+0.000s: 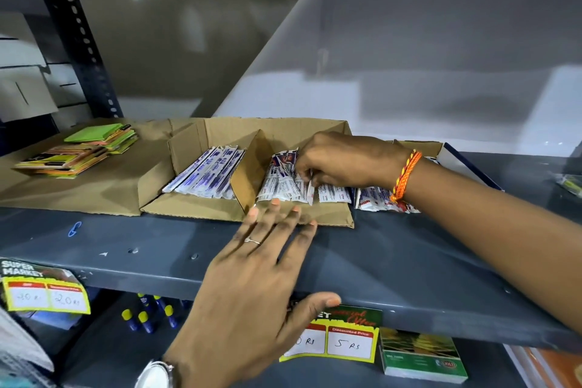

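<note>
A shallow cardboard box (195, 148) sits on a grey metal shelf (393, 265), split by a cardboard divider (252, 167). Its left compartment holds a row of white-and-purple packets (208, 176). Its right compartment holds several white, red and blue packets (283, 186). My right hand (343, 161), with an orange thread band at the wrist, reaches into the right compartment and pinches packets there. My left hand (252, 271) lies flat with straight fingers on the shelf's front, fingertips touching the box's front flap, thumb under the shelf edge.
More white-and-red packets (378, 202) lie right of the box beside another carton (453, 154). Stacks of green and orange pads (82, 151) lie at the left on cardboard. Price labels (343, 337) hang on the shelf edge. Blue bottles with yellow caps (148, 315) stand below.
</note>
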`<control>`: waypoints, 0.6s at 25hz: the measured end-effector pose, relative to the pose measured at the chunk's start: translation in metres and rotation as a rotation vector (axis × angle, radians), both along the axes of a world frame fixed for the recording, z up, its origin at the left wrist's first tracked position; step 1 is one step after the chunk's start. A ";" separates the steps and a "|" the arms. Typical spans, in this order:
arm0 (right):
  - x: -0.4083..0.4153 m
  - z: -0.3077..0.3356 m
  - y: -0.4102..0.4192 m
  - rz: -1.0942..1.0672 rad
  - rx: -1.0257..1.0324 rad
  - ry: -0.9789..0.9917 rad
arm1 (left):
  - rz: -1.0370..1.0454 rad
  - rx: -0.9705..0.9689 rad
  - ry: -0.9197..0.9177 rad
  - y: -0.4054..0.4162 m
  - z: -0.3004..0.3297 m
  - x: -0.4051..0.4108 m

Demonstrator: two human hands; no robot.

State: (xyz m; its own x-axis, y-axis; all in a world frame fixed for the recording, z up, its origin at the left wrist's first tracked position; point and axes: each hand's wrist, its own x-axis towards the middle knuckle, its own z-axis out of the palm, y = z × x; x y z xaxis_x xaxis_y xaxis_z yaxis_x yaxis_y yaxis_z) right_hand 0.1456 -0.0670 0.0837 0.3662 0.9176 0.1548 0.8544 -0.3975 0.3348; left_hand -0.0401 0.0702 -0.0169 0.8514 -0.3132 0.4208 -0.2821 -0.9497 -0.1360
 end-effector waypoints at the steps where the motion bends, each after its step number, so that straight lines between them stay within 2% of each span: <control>1: 0.002 0.000 -0.002 0.007 0.003 -0.010 | 0.011 0.007 -0.009 0.006 0.001 -0.003; 2: 0.005 -0.005 -0.008 -0.015 0.011 0.019 | 0.019 0.011 -0.015 0.013 0.001 -0.005; 4: 0.004 -0.010 -0.010 -0.051 0.043 -0.084 | 0.037 0.016 -0.014 0.024 0.000 -0.007; 7: -0.009 -0.020 -0.012 -0.096 0.094 -0.139 | 0.056 0.015 0.001 0.034 -0.002 -0.005; 11: -0.026 -0.026 -0.011 -0.188 0.018 -0.217 | 0.039 0.007 0.006 0.036 -0.006 -0.003; 15: -0.016 -0.033 -0.009 -0.196 -0.008 -0.215 | 0.030 -0.012 -0.011 0.036 -0.008 -0.002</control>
